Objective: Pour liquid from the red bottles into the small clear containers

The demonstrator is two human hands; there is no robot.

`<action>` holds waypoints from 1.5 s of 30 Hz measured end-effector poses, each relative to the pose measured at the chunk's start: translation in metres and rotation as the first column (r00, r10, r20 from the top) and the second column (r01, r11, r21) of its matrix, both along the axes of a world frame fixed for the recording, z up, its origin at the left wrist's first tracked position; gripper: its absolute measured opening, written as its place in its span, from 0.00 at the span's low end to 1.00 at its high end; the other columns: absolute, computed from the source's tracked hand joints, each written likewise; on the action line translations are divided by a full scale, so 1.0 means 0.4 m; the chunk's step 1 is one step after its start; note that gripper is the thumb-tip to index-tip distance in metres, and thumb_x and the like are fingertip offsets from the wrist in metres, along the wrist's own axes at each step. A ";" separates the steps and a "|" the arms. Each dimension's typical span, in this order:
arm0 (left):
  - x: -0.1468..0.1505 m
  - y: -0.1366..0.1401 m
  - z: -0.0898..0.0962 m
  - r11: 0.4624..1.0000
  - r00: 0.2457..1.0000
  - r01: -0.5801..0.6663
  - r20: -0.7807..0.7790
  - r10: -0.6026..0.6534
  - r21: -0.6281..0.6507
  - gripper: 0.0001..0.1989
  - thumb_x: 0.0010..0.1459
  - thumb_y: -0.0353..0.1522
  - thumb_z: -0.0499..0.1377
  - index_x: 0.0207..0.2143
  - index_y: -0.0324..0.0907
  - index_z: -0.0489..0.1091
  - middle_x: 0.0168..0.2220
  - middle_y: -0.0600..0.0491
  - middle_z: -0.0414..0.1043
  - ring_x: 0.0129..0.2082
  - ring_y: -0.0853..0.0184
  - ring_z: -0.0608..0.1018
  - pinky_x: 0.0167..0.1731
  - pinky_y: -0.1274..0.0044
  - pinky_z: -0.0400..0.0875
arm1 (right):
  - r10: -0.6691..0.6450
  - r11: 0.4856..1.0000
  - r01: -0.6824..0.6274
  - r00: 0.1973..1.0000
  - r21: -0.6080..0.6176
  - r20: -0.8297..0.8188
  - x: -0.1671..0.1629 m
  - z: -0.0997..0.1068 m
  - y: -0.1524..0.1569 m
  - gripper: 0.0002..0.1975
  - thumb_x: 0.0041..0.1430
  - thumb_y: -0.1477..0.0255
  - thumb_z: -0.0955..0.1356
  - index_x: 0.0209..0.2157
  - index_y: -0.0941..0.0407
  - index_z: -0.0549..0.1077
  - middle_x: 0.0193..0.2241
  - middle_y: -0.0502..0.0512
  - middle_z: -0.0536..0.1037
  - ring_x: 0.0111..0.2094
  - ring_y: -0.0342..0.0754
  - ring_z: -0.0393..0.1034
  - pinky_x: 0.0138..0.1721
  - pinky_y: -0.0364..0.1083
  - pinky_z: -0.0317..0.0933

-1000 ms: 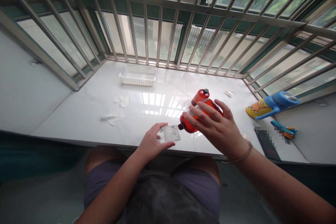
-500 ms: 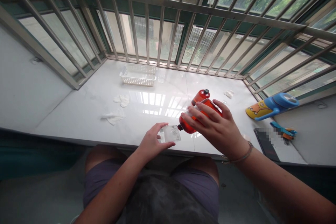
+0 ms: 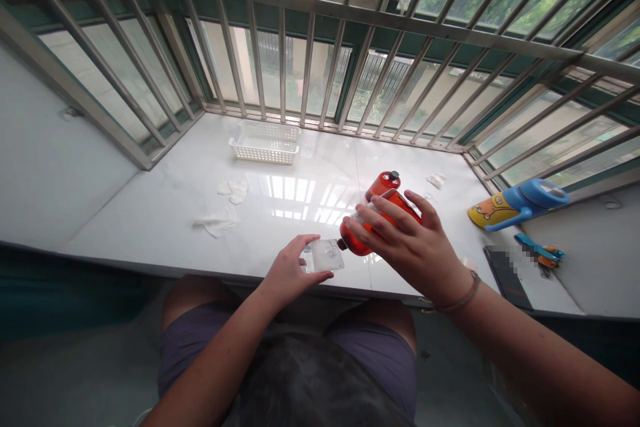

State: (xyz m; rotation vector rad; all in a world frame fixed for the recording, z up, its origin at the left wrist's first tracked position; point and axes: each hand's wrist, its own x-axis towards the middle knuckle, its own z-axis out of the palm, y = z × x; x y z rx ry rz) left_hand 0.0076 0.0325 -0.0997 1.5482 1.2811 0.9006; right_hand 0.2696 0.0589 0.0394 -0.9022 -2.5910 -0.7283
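Between the thumb and fingers of my left hand [image 3: 293, 263] is a small clear plastic box [image 3: 327, 255], gripped at its edges over the front of the counter. My right hand [image 3: 410, 240] is wrapped over a red bottle [image 3: 356, 237], tipped so that its dark neck points down and left at the box's right edge. Whether the neck touches the box, or any liquid runs out, I cannot tell. Just behind stands a second red bottle [image 3: 383, 183] with a black cap, partly hidden by the held one.
A white perforated basket [image 3: 265, 159] sits near the window bars. Crumpled white tissues [image 3: 217, 221] lie at the left, another tissue [image 3: 437, 180] at the right. A blue and yellow flask [image 3: 517, 203], a dark phone-like slab [image 3: 505, 273] and a blue-orange tool [image 3: 543, 252] occupy the right end.
The red bottle in my right hand has tipped very slightly further down and left. Otherwise both hands and the clear box stay in place.
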 end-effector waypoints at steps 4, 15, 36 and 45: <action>-0.001 -0.002 0.001 1.000 1.000 -0.003 0.007 0.003 0.000 0.35 0.50 0.39 0.78 0.59 0.51 0.72 0.61 0.47 0.75 0.60 0.51 0.78 0.46 0.66 0.81 | -0.010 1.000 0.010 1.000 -0.010 -0.011 0.001 -0.021 0.003 0.30 0.71 0.82 0.68 0.67 0.42 0.69 0.61 0.49 0.81 0.67 0.55 0.70 0.76 0.63 0.45; -0.014 -0.012 -0.011 0.999 0.996 -0.024 0.086 0.027 -0.036 0.34 0.50 0.38 0.77 0.59 0.49 0.72 0.60 0.46 0.75 0.61 0.51 0.77 0.52 0.63 0.83 | -0.286 0.921 0.141 0.878 -0.363 -0.383 0.001 -0.201 -0.036 0.31 0.67 0.74 0.72 0.68 0.49 0.64 0.60 0.61 0.78 0.63 0.65 0.71 0.69 0.73 0.54; -0.107 0.052 -0.037 0.999 0.976 -0.006 -0.217 0.013 0.032 0.34 0.59 0.42 0.72 0.65 0.51 0.68 0.69 0.47 0.70 0.72 0.52 0.69 0.73 0.58 0.59 | -0.677 0.622 -0.230 0.323 -0.749 -0.661 -0.068 -0.470 -0.061 0.45 0.54 0.55 0.81 0.68 0.47 0.62 0.63 0.65 0.74 0.58 0.63 0.78 0.61 0.64 0.72; -0.185 0.065 -0.069 0.999 0.953 -0.019 -0.302 0.028 0.033 0.35 0.62 0.44 0.69 0.68 0.49 0.65 0.72 0.44 0.66 0.74 0.51 0.65 0.74 0.56 0.58 | -0.449 0.881 0.138 0.540 -0.452 -0.712 0.102 -0.480 -0.049 0.20 0.75 0.64 0.66 0.64 0.52 0.69 0.58 0.65 0.78 0.60 0.62 0.73 0.61 0.67 0.68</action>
